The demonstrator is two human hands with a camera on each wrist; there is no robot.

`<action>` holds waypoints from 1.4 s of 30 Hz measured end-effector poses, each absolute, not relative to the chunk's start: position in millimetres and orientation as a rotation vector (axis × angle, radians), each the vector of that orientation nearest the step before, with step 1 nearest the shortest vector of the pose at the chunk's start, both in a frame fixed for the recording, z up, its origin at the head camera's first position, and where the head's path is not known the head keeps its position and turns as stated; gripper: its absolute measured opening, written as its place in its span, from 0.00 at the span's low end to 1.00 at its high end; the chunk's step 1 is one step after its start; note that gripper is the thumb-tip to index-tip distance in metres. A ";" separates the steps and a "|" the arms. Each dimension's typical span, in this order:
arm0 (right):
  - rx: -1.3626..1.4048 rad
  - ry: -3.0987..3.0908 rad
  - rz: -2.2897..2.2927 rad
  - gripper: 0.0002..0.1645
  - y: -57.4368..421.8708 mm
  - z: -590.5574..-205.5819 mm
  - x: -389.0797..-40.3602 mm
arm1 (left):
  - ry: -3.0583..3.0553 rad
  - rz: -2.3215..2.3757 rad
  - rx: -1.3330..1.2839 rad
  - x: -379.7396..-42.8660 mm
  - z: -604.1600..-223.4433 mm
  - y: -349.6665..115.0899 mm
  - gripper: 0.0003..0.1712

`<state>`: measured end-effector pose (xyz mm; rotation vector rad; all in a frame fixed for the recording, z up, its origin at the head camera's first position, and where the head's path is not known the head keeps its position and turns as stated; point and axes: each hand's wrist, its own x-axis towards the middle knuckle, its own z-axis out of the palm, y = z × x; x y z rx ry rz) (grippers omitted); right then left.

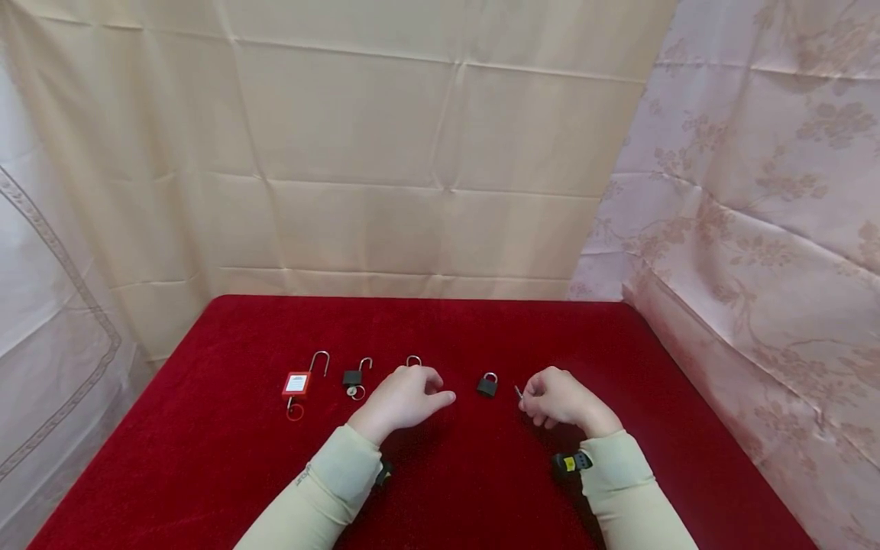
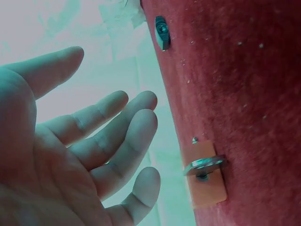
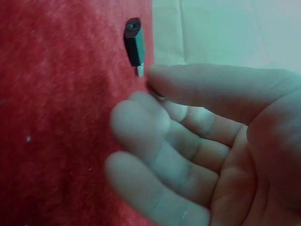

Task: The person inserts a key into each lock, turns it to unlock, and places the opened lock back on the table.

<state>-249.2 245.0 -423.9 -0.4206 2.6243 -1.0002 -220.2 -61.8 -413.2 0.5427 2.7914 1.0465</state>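
Note:
My right hand point(image 1: 560, 397) pinches a small silver key point(image 1: 519, 392) between thumb and fingertips; in the right wrist view the fingers hide most of it. Just left of that hand lies a black padlock point(image 1: 487, 386) with its shackle closed, its keyhole end facing the camera in the right wrist view. My left hand point(image 1: 406, 397) hovers palm inward with fingers loosely bent and nothing in them. Behind it a metal shackle point(image 1: 413, 360) sticks out, the rest hidden. The left wrist view shows an orange block-shaped lock point(image 2: 207, 186) with a metal piece standing at its dark hole.
Further left on the red cloth-covered table point(image 1: 227, 473) lie a red padlock point(image 1: 296, 384) with a white label and raised shackle, and a dark padlock point(image 1: 353, 378) with open shackle and a key ring point(image 1: 357, 393). Curtains point(image 1: 426, 153) hang behind and at both sides.

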 end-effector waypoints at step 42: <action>-0.526 2.486 -1.903 0.09 231.7 -392.5 -244.0 | 2.835 1.408 0.533 -208.1 -374.4 -71.2 0.15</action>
